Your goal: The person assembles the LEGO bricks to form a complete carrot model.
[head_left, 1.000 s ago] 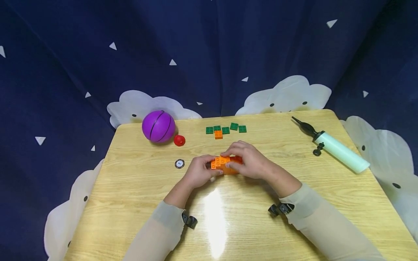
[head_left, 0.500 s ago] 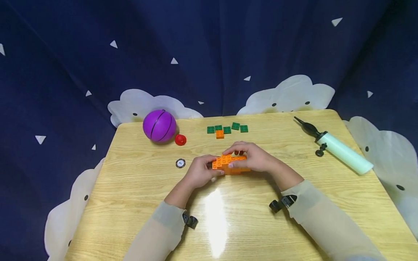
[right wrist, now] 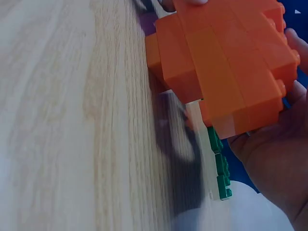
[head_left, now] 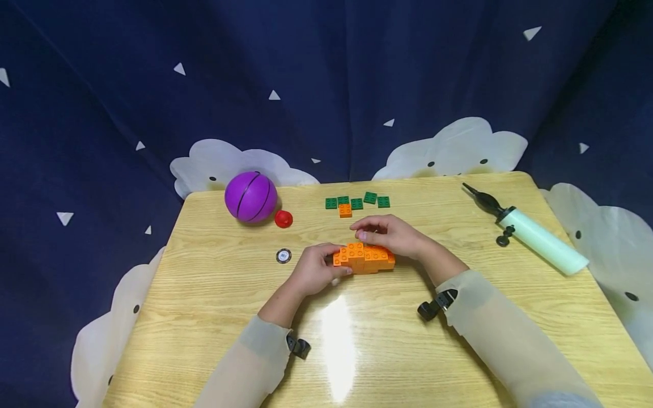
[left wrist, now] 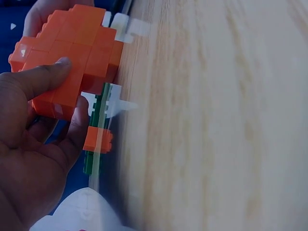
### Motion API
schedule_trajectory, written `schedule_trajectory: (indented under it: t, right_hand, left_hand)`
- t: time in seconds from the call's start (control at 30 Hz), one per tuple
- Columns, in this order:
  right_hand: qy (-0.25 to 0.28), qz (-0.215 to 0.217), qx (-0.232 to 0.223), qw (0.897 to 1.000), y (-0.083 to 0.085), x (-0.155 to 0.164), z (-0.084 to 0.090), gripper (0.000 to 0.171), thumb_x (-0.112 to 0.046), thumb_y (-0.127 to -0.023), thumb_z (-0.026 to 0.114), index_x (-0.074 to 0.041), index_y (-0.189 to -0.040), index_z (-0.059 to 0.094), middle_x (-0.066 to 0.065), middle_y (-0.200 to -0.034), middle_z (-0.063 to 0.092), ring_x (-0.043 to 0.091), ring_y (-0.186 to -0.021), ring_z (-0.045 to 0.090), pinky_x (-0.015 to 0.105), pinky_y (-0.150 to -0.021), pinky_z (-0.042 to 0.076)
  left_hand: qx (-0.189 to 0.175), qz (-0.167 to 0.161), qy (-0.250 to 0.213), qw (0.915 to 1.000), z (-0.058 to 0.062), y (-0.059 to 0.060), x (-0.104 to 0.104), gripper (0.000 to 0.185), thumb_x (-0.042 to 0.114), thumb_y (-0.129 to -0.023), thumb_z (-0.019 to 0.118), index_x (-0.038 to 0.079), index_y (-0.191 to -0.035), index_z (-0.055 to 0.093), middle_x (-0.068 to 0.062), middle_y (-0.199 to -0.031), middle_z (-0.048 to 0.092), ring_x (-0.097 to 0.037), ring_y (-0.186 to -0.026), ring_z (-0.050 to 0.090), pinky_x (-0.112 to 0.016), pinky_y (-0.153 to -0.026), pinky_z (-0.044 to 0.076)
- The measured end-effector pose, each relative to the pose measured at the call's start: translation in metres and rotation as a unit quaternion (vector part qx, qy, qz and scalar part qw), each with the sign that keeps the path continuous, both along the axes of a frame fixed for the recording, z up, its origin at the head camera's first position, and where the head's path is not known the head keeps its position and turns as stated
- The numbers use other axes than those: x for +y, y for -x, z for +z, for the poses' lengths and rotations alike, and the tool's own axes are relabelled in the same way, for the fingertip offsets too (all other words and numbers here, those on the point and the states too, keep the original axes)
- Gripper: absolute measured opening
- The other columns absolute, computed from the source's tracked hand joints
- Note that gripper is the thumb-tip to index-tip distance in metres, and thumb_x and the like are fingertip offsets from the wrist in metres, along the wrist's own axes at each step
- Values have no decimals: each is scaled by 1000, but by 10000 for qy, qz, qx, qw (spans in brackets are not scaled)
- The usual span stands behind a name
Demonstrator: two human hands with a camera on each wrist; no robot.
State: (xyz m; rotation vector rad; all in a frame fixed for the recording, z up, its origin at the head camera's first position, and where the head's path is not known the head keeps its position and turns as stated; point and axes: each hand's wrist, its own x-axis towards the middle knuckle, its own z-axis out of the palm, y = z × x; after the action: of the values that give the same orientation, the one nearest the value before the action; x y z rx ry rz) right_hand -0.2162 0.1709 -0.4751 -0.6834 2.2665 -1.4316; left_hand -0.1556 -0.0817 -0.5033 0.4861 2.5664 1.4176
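Observation:
A stepped block of joined orange toy bricks (head_left: 364,262) stands just over the middle of the table. My left hand (head_left: 311,272) grips its left end; in the left wrist view the thumb (left wrist: 45,77) presses its smooth side and the other fingers wrap beneath and behind. Just behind the block's studded top is my right hand (head_left: 398,237), fingers bent loosely and thumb close to the index finger, nothing visible between them. In the right wrist view, the orange bricks (right wrist: 231,62) cover part of that hand.
Several green bricks (head_left: 356,204) and one loose orange brick (head_left: 345,211) lie at the back. A purple ball (head_left: 250,197), a small red hat-shaped piece (head_left: 283,219) and a poker chip (head_left: 283,256) are on the left. A balloon pump (head_left: 543,243) lies on the right.
My right hand has let go of the block's right end and moved up and back behind it, uncovering that end. My left hand keeps its grip in place.

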Motion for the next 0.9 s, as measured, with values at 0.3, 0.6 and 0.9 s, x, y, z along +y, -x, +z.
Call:
schedule_trajectory:
  t: [0.3,0.6,0.9]
  right_hand:
    - [-101,-259,118,9995,15,-10,-8,42,-38,-101,69,-12,-134,69,4,-111,68,26,-95,59,40,-81,51]
    - [-271,-501,376,9977,31,-16,-18,41,-37,-99,72,-12,-132,69,5,-117,64,26,-99,58,41,-85,50]
    - [-898,-952,1030,9860,43,-26,-25,50,-39,-95,76,-16,-138,66,10,-120,58,23,-94,53,37,-82,46]
  left_hand:
    - [-29,-12,-8,10000,4,-2,0,42,22,-84,89,12,-123,76,3,-115,74,-13,-104,67,-36,-94,55]
    - [-66,-48,-66,9999,3,-1,-1,42,20,-85,88,11,-124,75,3,-115,73,-12,-101,67,-33,-89,56]
    - [40,-70,22,10000,3,0,-1,42,21,-84,89,12,-123,76,5,-107,73,-12,-86,62,-28,-74,53]
